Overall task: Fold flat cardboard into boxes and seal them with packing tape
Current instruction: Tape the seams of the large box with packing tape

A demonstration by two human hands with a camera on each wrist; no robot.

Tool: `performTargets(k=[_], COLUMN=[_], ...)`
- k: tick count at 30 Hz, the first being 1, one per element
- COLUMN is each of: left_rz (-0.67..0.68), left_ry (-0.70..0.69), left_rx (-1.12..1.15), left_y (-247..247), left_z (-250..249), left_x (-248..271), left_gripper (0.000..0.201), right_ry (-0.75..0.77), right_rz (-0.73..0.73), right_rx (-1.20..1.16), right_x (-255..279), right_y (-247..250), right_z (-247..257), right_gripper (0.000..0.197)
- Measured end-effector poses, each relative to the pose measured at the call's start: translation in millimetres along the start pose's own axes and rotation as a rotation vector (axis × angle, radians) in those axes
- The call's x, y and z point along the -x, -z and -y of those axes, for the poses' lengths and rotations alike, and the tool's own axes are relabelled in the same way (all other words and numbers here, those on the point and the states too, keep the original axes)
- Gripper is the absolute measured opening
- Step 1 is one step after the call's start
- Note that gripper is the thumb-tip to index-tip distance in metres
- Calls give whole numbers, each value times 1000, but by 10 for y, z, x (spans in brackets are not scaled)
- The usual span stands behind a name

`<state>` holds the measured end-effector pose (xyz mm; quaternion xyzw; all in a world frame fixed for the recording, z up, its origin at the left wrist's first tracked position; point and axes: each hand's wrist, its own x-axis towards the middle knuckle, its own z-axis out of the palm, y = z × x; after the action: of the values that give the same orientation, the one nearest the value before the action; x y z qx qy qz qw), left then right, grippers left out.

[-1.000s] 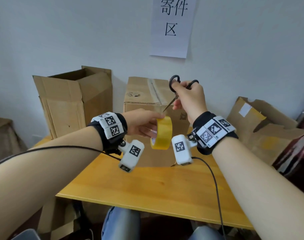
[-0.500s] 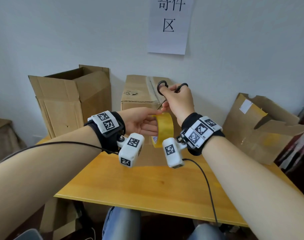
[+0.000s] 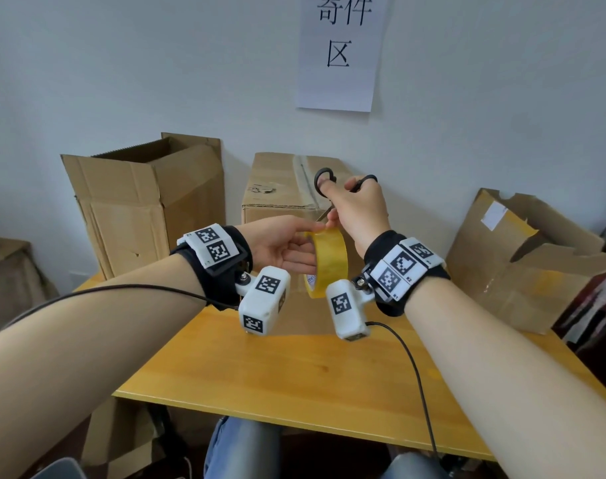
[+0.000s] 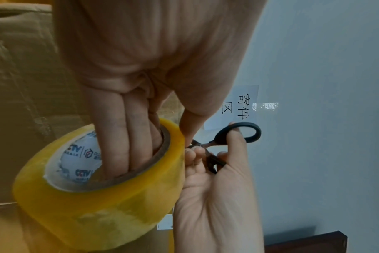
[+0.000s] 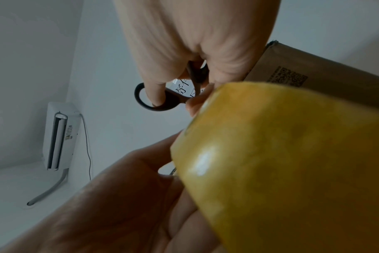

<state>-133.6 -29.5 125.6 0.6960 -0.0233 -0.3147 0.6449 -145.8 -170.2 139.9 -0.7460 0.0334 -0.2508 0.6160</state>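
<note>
in the middle of the head view the left hand (image 3: 277,247) holds the yellow roll of clear packing tape (image 3: 327,262) above the yellow wooden table (image 3: 294,368), fingers curled through its cardboard core so the outer face turns toward the other hand. the right hand (image 3: 358,210) grips the black-handled scissors (image 3: 329,178), thumb in a loop, while its fingertips (image 4: 193,152) touch the roll's rim, probably feeling for the loose end. the closed brown cardboard box (image 3: 281,188) waits just behind, centre frame.
</note>
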Motion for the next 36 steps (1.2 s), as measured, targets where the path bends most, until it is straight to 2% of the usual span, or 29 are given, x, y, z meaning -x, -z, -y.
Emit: performTargets(k=[15,21,36], left_rz=[-41,-37,-11], left_ry=[8,17,29], left_rx=[-7,-9,-13], left_y=[-31,-40,-16], left_z=[-20,-15,-12], left_x=[32,32,-14], left_gripper=[25,25,30], right_ry=[88,95,44], right_rz=[-33,-27,45], right_rx=[167,7,-53], right_x=[5,20,23], right_y=[157,157,-74], right_z=[49,116,64], right_gripper=[41,35,37])
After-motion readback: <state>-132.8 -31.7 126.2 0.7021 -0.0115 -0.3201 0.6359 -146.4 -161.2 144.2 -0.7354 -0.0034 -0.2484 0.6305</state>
